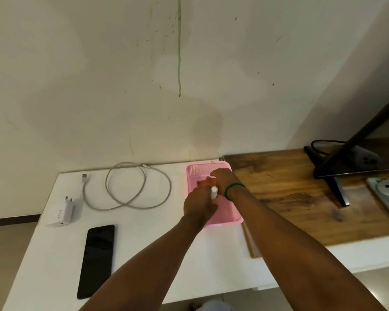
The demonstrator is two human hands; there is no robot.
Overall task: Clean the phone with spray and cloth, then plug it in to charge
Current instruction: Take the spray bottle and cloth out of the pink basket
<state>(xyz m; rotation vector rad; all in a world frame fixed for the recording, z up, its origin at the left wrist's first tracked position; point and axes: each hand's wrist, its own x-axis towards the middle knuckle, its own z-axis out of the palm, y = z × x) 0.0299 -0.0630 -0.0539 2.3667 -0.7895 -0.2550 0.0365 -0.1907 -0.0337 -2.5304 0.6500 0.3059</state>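
Phone [98, 260], a black flat rectangular slab, lies face up on the white tabletop [144, 232], well to the left of the left hand [199, 207] and nearer the person, untouched; the left hand is curled round a small white spray bottle [214, 194], held upright over a pink perforated plastic basket [230, 217]; just beyond it the right hand [222, 178], a green bracelet [233, 188] on its wrist, reaches into the basket and grips an orange cloth [206, 182]; further left of the left hand lie a looped white charging cable [84, 177] and a white plug-in wall adapter [61, 215]; right of the right hand sits a brown wooden board [301, 198].
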